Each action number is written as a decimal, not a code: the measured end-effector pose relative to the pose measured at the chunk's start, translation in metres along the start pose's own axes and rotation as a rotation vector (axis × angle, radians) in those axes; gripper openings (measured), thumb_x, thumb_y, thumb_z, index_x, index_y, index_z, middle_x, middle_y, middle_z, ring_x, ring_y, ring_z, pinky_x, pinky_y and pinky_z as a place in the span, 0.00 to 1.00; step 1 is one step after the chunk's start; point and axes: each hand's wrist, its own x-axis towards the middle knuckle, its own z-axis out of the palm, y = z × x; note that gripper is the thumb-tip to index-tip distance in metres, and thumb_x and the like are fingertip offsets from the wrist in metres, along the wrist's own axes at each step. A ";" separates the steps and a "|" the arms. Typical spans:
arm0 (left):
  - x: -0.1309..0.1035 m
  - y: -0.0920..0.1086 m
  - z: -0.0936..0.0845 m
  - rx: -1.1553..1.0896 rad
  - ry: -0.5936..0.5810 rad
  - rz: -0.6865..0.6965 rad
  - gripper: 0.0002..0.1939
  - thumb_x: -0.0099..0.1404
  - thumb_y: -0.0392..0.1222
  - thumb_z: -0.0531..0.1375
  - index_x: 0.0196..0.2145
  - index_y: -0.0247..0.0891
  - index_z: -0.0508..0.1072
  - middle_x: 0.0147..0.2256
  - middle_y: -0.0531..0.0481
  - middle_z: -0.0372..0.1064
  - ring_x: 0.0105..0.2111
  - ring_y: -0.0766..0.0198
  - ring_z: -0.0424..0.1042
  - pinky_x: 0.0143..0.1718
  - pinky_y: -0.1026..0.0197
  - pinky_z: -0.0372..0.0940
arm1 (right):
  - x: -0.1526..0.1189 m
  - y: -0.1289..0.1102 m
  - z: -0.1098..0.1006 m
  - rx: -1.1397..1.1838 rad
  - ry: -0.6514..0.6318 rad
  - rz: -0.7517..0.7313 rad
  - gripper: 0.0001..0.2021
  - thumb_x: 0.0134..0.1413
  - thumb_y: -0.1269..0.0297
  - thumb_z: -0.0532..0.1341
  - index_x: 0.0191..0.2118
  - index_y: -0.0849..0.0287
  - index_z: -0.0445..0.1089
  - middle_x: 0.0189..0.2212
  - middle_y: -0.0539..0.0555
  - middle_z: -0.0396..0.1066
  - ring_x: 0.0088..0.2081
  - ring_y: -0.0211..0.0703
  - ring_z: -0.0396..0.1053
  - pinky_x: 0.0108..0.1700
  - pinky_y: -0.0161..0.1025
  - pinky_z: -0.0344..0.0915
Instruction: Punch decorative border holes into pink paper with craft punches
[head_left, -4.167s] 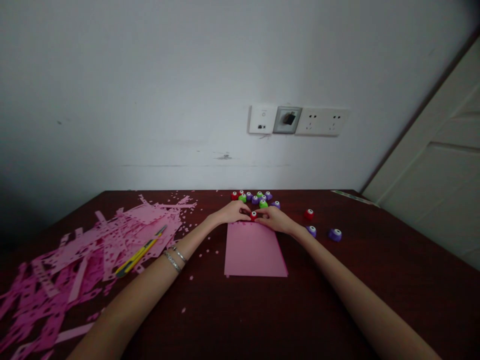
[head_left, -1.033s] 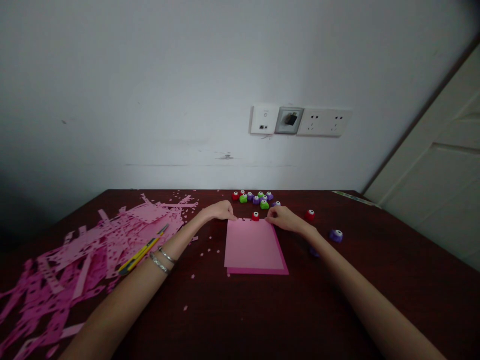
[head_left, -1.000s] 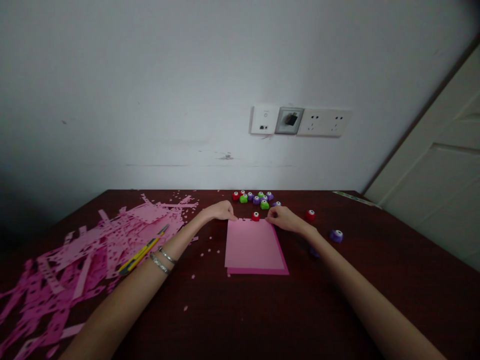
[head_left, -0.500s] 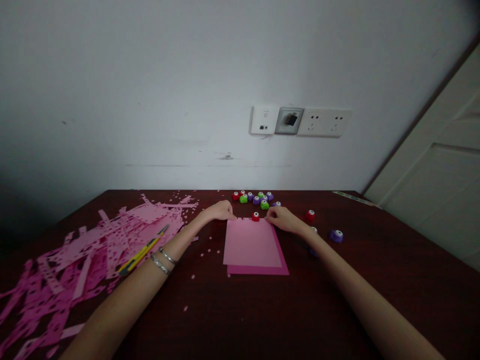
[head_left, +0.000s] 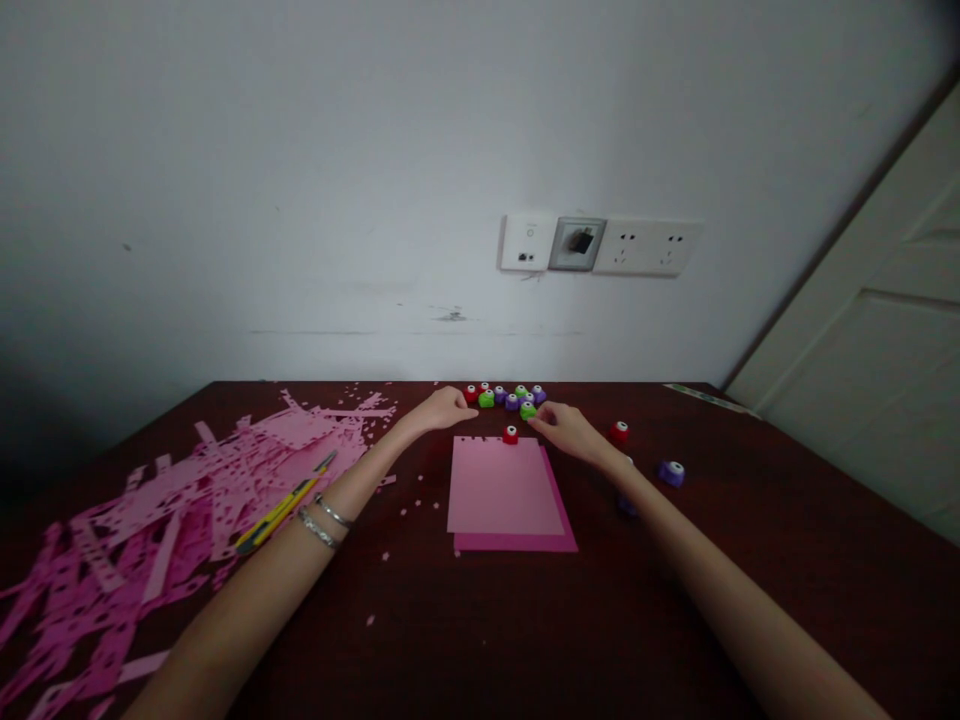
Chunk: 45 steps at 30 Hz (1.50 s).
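A light pink sheet of paper (head_left: pixel 506 490) lies over a darker pink sheet (head_left: pixel 517 543), which shows along the bottom and right. Several small holes line the top edge, where a red craft punch (head_left: pixel 510 435) stands. Above the top left corner is my left hand (head_left: pixel 444 408), fingers curled and thumb apart, off the paper. My right hand (head_left: pixel 566 432) hovers past the top right corner, loosely curled with nothing visible in it. Its fingertips are close to a green craft punch (head_left: pixel 528 411); whether they touch it, I cannot tell.
More red, green and purple punches (head_left: pixel 512 402) cluster near the wall. A red punch (head_left: pixel 619 432) and a purple punch (head_left: pixel 672 473) lie right. Pink paper scraps (head_left: pixel 172 510) heap up left, with a yellow utility knife (head_left: pixel 281 508) on them. A ruler-like strip (head_left: pixel 709 398) lies far right.
Both hands have let go of the paper's top corners and moved up, away from me. The sheets and the red punch stay in place.
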 end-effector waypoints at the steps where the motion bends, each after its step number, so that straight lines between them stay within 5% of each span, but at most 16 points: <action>1: 0.002 0.004 0.000 -0.024 -0.004 0.016 0.18 0.54 0.51 0.56 0.17 0.34 0.65 0.15 0.55 0.53 0.18 0.72 0.51 0.20 0.65 0.45 | 0.000 -0.005 -0.001 0.033 -0.005 0.041 0.11 0.51 0.61 0.55 0.24 0.61 0.64 0.23 0.53 0.68 0.25 0.37 0.64 0.27 0.32 0.57; 6: 0.018 0.019 0.013 -0.101 -0.183 0.079 0.15 0.55 0.49 0.56 0.21 0.33 0.69 0.16 0.56 0.57 0.16 0.73 0.54 0.18 0.67 0.46 | -0.001 -0.027 0.000 0.256 -0.203 0.246 0.14 0.56 0.60 0.51 0.23 0.62 0.62 0.14 0.48 0.61 0.13 0.30 0.53 0.15 0.29 0.48; 13: 0.024 0.029 0.024 -0.197 -0.324 0.126 0.14 0.58 0.45 0.53 0.30 0.33 0.73 0.21 0.54 0.63 0.16 0.74 0.57 0.16 0.69 0.50 | -0.002 -0.033 0.004 0.374 -0.298 0.317 0.13 0.57 0.64 0.51 0.25 0.62 0.63 0.13 0.48 0.62 0.13 0.31 0.59 0.13 0.26 0.52; 28: 0.021 0.040 0.023 -0.085 -0.283 0.145 0.13 0.55 0.41 0.52 0.21 0.31 0.71 0.16 0.54 0.61 0.15 0.73 0.57 0.16 0.69 0.50 | -0.003 -0.034 0.008 0.443 -0.312 0.373 0.10 0.58 0.62 0.51 0.29 0.61 0.61 0.20 0.50 0.66 0.17 0.34 0.66 0.16 0.29 0.63; 36: 0.024 0.039 0.022 -0.075 -0.164 0.125 0.14 0.55 0.44 0.55 0.18 0.32 0.69 0.13 0.54 0.58 0.13 0.73 0.54 0.15 0.68 0.47 | 0.000 -0.030 0.009 0.398 -0.298 0.343 0.12 0.57 0.63 0.50 0.24 0.61 0.60 0.14 0.47 0.62 0.13 0.31 0.60 0.13 0.27 0.57; 45: 0.017 0.055 0.015 -0.155 -0.400 -0.106 0.16 0.50 0.49 0.61 0.19 0.32 0.69 0.16 0.54 0.61 0.16 0.75 0.55 0.15 0.70 0.49 | 0.009 -0.014 0.015 0.386 -0.400 0.274 0.20 0.54 0.54 0.53 0.18 0.61 0.59 0.09 0.47 0.58 0.09 0.28 0.50 0.10 0.26 0.46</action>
